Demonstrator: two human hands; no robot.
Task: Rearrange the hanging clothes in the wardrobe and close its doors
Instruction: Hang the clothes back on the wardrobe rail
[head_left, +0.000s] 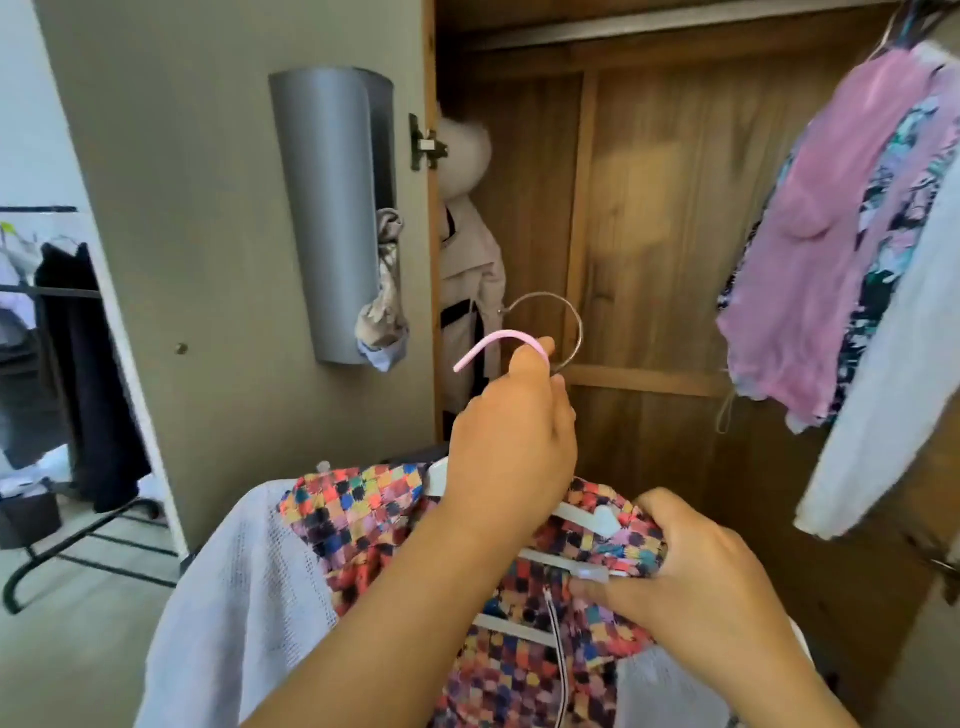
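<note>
A soft multicoloured checked garment on white plastic hangers lies bunched low before the open wooden wardrobe — light, limp, apt to slide off. The left hand grips a pink plastic hook and a metal wire hook, the surest hold; the right hand has its fingers pinching a hanger bar. Inside, pink and floral tops hang right, a beige coat left — the middle rail bare. A grey door-mounted tube holds crumpled fabric.
</note>
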